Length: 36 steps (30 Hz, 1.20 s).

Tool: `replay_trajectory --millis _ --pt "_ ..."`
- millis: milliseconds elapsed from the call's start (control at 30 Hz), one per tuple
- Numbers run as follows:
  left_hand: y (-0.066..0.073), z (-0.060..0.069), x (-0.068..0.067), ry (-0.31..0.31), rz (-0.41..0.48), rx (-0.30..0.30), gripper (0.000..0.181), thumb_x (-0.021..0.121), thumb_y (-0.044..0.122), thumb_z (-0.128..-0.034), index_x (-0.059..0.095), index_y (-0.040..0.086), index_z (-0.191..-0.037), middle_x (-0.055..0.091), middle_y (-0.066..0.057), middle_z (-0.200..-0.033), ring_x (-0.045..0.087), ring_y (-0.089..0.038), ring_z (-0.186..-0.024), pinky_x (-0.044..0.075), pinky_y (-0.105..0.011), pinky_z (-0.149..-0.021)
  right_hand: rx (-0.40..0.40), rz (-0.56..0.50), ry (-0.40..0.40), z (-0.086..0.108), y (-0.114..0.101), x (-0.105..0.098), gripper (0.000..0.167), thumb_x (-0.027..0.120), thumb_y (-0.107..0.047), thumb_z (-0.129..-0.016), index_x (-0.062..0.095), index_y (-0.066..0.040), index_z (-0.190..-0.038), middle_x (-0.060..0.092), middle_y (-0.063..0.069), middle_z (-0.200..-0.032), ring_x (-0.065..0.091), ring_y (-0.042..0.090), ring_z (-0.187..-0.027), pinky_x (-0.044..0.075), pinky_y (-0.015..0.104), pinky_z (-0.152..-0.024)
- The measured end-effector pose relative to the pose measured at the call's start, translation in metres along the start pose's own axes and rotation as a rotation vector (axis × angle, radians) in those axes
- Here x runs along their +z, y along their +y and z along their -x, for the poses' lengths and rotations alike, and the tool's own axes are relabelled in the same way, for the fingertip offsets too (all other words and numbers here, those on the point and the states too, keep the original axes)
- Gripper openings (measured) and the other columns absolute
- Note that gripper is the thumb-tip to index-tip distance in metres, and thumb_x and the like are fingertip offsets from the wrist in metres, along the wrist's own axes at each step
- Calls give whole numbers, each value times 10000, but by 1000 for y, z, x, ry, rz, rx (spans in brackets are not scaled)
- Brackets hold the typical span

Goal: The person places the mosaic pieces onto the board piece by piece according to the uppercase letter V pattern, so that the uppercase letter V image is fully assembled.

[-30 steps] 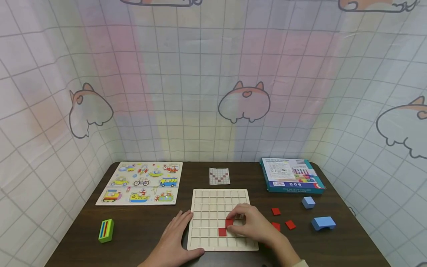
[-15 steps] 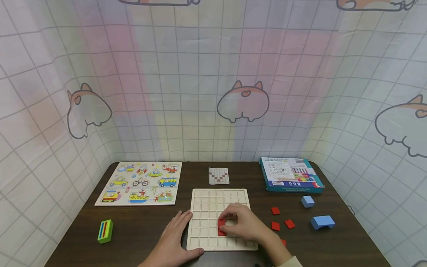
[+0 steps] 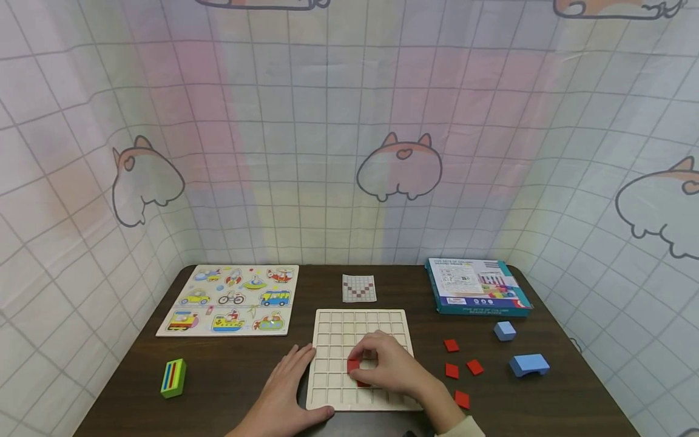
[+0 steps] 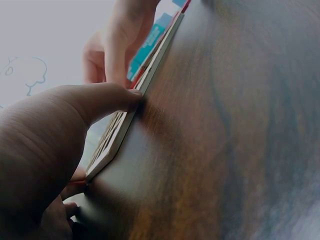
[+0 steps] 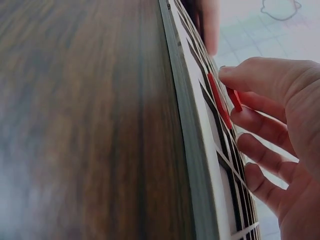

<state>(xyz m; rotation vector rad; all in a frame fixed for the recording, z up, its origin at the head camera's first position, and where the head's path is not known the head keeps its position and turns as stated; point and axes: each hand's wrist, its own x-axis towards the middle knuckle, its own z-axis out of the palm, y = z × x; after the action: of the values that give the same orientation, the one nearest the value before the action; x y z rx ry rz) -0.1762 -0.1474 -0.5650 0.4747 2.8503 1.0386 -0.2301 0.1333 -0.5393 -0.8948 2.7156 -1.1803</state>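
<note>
A pale wooden grid board [image 3: 327, 397] lies flat on the dark table. My right hand [image 3: 389, 367] is over the board and pinches a small red square tile [image 3: 353, 365] between thumb and fingers. In the right wrist view, that pinched tile [image 5: 234, 99] is tilted above the grid. Another red tile [image 5: 218, 101] lies in a cell beside it; in the head view this seated tile [image 3: 362, 383] is mostly covered by my right hand. My left hand [image 3: 285, 388] rests spread at the board's left front corner, fingers along the left edge, thumb at the front edge.
Several loose red tiles [image 3: 462, 399] lie right of the board. Beyond them are a blue cube [image 3: 505, 331], a blue arch block [image 3: 529, 365] and a boxed set [image 3: 480, 288]. A pattern card [image 3: 358, 289], a picture puzzle [image 3: 226, 301] and a green block [image 3: 173, 377] also lie around.
My right hand has moved left across the board with the pinched tile, passing over the seated one. More loose tiles show at the right as the forearm shifted. My left hand stayed put.
</note>
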Motion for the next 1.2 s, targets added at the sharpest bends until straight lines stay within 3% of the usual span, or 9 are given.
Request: replay_trajectory --millis 300,800,1200 --pt "0 0 0 7 -11 15 1203 899 746 -773 450 114 -1693 441 -90 -1770 275 -431 -1701 258 -709 -1355 -1 75 23 -6 -3 6 187 933 -304 -896 841 -260 -1053 758 -140 -1048 578 74 -1004 517 283 -902" --pt "1 -1 -1 -27 7 -21 1233 898 771 -759 438 120 -1701 430 -90 -1778 267 -439 -1702 240 -733 -1351 39 80 -6 -11 -4 6 167 925 -330 -900 857 -290 -1047 739 -151 -1041 574 92 -1036 512 319 -932" --pt "3 -1 -3 -33 -2 -17 1224 902 754 -764 440 109 -1697 431 -101 -1775 272 -444 -1698 245 -734 -1350 9 87 5 -10 -4 7 136 910 -263 -924 855 -240 -1046 751 -117 -1017 599 97 -1026 528 317 -940"
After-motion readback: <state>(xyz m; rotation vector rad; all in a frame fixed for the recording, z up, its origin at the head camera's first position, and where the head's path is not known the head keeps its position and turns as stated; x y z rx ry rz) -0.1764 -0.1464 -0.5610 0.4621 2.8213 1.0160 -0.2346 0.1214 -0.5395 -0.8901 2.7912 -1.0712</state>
